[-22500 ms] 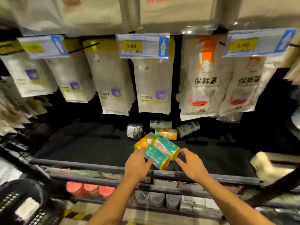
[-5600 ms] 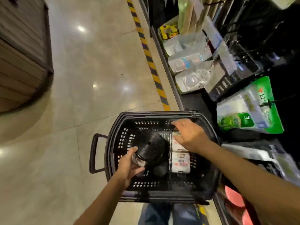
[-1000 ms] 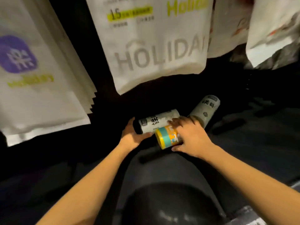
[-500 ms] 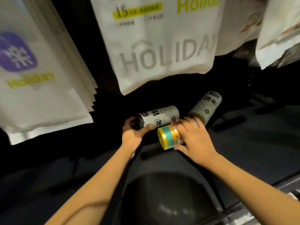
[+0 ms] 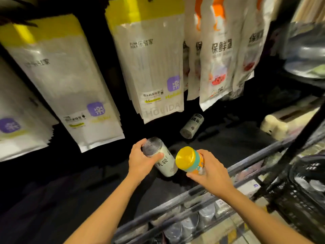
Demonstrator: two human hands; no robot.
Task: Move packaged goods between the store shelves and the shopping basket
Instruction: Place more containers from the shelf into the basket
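White hanging packs [image 5: 154,67] with yellow tops read "HOLIDA", the word cut short at the pack's edge, and "15". Orange-topped packs [image 5: 219,55] beside them read "保鲜" and "50". The left grip [image 5: 140,161] clasped a white roll [image 5: 164,161] with blurred black characters. The right grip [image 5: 211,171] clasped a yellow-and-teal roll [image 5: 187,158], its label hidden. Both were over the dark shelf [image 5: 228,143], where a grey roll [image 5: 192,125] lay. A black basket [image 5: 309,196] was cut off at the right.

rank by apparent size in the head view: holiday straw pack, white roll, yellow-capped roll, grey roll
1. holiday straw pack
2. white roll and yellow-capped roll: look alike
3. grey roll, but farther back, so unsure
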